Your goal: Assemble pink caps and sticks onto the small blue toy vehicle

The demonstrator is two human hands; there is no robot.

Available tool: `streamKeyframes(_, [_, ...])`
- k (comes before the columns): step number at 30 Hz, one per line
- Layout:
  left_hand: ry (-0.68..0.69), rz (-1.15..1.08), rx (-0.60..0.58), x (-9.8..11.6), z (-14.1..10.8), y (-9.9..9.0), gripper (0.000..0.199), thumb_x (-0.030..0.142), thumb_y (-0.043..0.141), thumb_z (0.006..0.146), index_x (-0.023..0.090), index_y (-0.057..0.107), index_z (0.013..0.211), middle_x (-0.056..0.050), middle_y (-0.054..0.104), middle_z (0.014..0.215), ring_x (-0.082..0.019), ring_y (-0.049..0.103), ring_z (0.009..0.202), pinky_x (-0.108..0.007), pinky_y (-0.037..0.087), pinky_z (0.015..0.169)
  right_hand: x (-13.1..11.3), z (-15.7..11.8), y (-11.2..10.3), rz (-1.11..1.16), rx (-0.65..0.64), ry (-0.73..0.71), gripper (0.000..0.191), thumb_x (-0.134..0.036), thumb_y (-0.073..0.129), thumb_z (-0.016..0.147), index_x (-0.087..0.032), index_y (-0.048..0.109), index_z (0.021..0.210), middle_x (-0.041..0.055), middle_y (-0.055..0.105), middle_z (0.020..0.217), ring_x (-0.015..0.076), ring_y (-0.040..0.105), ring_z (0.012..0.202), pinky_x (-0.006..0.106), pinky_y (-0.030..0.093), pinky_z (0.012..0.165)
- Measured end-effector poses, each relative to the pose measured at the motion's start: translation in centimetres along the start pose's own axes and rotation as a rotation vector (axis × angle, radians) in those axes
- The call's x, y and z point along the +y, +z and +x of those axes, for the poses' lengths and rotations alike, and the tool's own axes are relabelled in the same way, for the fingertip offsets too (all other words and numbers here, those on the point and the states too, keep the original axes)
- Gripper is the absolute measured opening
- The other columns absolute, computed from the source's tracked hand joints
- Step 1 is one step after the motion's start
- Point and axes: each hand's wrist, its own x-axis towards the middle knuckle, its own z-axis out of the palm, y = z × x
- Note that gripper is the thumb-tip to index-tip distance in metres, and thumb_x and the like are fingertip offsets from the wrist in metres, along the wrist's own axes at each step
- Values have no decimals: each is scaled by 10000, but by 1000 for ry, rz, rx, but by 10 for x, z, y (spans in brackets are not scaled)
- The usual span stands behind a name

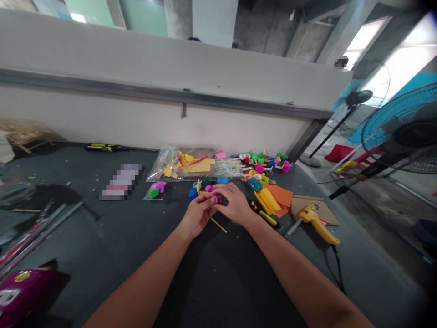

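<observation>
Both hands meet over the dark table, near the middle of the view. Between the fingertips of my left hand [198,213] is a small purple piece [215,199]. My right hand [234,204] has its fingers curled round the other side of the same piece. Just beyond my left hand lie a blue cap-like piece [193,193] and a magenta one [208,188]. A thin wooden stick [219,225] lies on the table below the hands.
A yellow glue gun [319,223] rests on cardboard at right, beside orange sheets [282,197] and a yellow-black cutter [268,217]. Behind the hands are a plastic bag [198,166] and colourful caps [259,168]. Metal rods [44,232] and a purple packet [23,291] lie left.
</observation>
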Motion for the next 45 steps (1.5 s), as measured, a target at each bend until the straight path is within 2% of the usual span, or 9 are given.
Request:
streamKeyframes(8, [1,-2,-14,-1,-1,0,176,102,716,685,137,655,846,-12,679,747,-85,630,643,-209,532,660,-1,0,-1,16,-4,-14,274,-160,633,755,-257,629,1012,21,633,1133,195,552,1053,382,410,915])
streamKeyframes(13, [-2,20,-10,-1,-1,0,208,90,715,681,129,655,876,-22,682,773,-84,631,658,-187,522,637,-2,1,-4,2,-69,-38,349,-194,636,763,-272,607,1101,25,605,1189,200,540,1074,389,402,938])
streamKeyframes(19, [2,-18,-12,-1,-1,1,173,100,698,705,134,642,864,-15,674,745,-91,632,638,-217,537,646,0,0,-3,9,-38,-14,225,-202,628,775,-243,635,996,40,629,1135,202,548,1048,388,413,916])
streamKeyframes(25, [12,-3,-21,-1,-1,1,175,101,704,700,126,649,864,-18,675,747,-86,630,647,-197,530,646,0,1,-5,8,-83,-39,313,-223,627,785,-263,607,1095,33,621,1165,191,549,1064,375,399,932])
streamKeyframes(30, [0,9,-34,-1,0,0,178,126,723,690,126,651,853,-24,677,756,-91,631,646,-217,538,662,0,1,-5,34,-61,-23,236,-218,662,756,-246,627,988,41,639,1126,196,562,1047,385,403,920])
streamKeyframes(34, [0,23,-37,-2,0,-1,187,129,724,690,119,654,863,-31,680,775,-94,636,677,-203,529,665,-1,2,-7,36,-93,-41,324,-233,681,737,-254,616,1053,43,630,1149,204,558,1057,391,398,925])
streamKeyframes(39, [-5,25,-48,-3,-1,-2,163,140,723,695,128,649,839,-16,672,750,-84,627,645,-212,535,665,0,2,-8,36,-86,-46,223,-202,651,762,-236,637,982,37,645,1123,202,569,1021,379,414,906])
streamKeyframes(43, [-10,26,-50,-3,-1,-1,188,115,727,682,121,652,855,-35,683,770,-100,642,687,-198,534,661,0,2,-8,29,-107,-48,308,-216,688,729,-236,620,1029,36,639,1130,205,560,1041,388,404,925])
streamKeyframes(45, [-10,27,-43,-2,0,-1,183,116,726,684,121,653,852,-36,683,762,-101,643,676,-204,541,660,1,2,-8,27,-108,-51,284,-200,663,750,-245,621,1027,34,638,1132,203,561,1042,393,403,922])
